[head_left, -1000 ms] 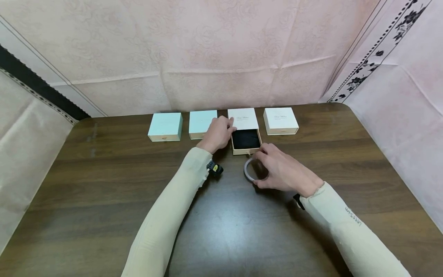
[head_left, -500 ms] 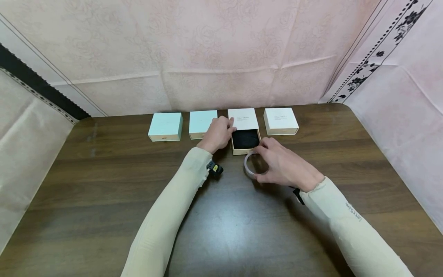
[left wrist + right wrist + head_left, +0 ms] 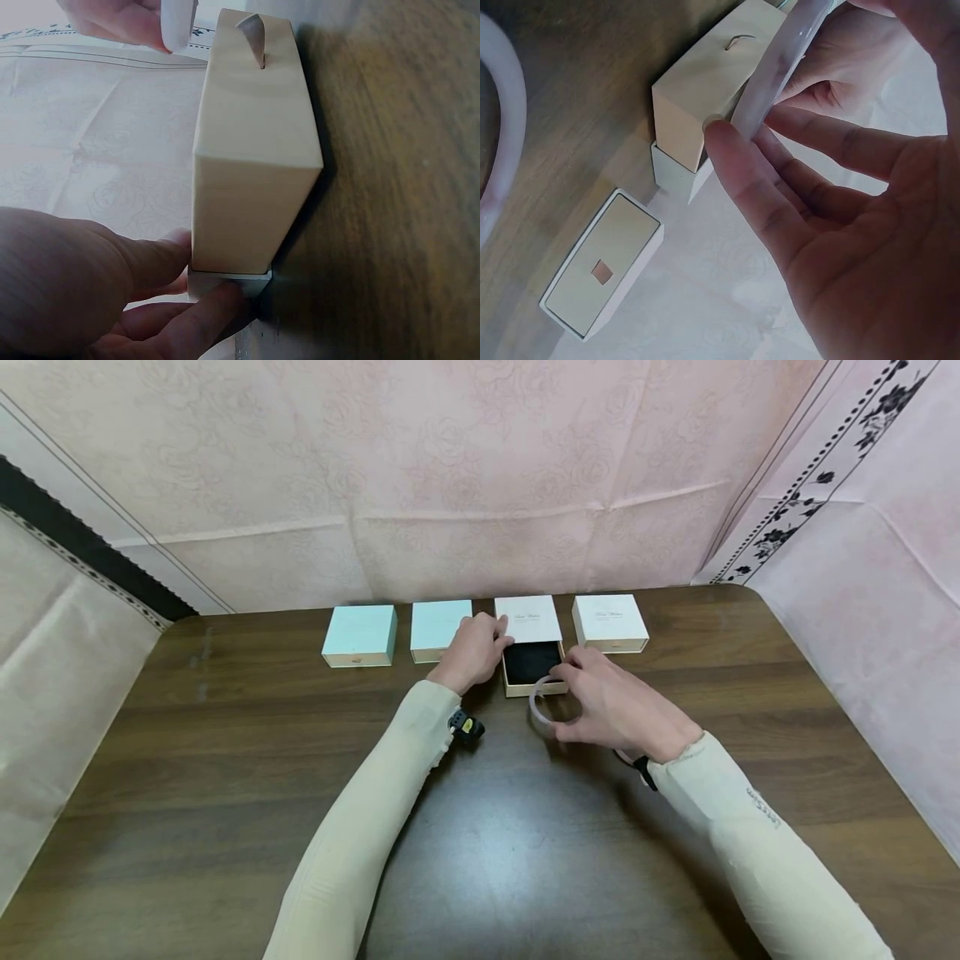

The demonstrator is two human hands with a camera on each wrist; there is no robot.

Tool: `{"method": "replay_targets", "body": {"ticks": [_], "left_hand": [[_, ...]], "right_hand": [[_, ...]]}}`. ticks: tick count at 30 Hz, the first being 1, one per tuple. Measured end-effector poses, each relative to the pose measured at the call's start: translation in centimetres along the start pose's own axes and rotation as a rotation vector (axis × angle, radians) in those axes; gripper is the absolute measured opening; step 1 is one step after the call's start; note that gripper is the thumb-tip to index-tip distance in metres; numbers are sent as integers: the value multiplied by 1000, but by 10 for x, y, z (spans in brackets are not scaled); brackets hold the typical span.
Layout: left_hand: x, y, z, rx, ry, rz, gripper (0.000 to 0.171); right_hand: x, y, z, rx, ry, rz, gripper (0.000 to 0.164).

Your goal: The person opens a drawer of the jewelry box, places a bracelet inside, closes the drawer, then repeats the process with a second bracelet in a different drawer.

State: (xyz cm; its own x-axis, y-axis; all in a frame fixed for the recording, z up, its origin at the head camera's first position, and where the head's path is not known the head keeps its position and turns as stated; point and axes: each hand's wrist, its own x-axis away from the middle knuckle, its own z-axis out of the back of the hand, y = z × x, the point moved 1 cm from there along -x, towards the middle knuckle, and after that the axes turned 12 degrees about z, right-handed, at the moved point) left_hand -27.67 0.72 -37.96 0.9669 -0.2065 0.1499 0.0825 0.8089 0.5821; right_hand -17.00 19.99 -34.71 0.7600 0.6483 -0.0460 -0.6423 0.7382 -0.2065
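My left hand point(image 3: 472, 652) grips the sleeve of a white slide-out box point(image 3: 528, 617). Its thumb and fingers sit on both sides of the sleeve in the left wrist view. The box's drawer point(image 3: 255, 97) is pulled out toward me, with a small ribbon tab point(image 3: 255, 37) on its front. Black padding point(image 3: 528, 664) lines the drawer. My right hand point(image 3: 618, 706) pinches a pale lavender bangle point(image 3: 533, 700) between thumb and fingers. In the head view, the tilted bangle overlaps the drawer's front edge; whether it touches is unclear.
A closed white box point(image 3: 611, 620) stands to the right. Two mint boxes, one at far left point(image 3: 360, 633) and one beside my left hand point(image 3: 435, 620), stand along the wooden table's point(image 3: 225, 760) back edge. A pale curved band point(image 3: 510, 112) enters the right wrist view, unidentified.
My right hand has moved forward with the bangle, from in front of the drawer to over its front edge. My left hand and the boxes have stayed in place.
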Motion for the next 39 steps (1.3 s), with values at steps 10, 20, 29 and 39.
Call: {"method": "replay_targets", "body": {"ticks": [10, 20, 29, 39], "left_hand": [[0, -1, -1, 0, 2, 3, 42], [0, -1, -1, -4, -4, 6, 41], [1, -2, 0, -17, 12, -3, 40], [-1, 0, 0, -19, -4, 12, 40]], "right_hand": [[-5, 6, 0, 1, 56, 27, 54], [-12, 11, -5, -32, 72, 25, 52], [-21, 14, -7, -41, 94, 27, 52], [-29, 15, -8, -63, 84, -8, 54]]}}
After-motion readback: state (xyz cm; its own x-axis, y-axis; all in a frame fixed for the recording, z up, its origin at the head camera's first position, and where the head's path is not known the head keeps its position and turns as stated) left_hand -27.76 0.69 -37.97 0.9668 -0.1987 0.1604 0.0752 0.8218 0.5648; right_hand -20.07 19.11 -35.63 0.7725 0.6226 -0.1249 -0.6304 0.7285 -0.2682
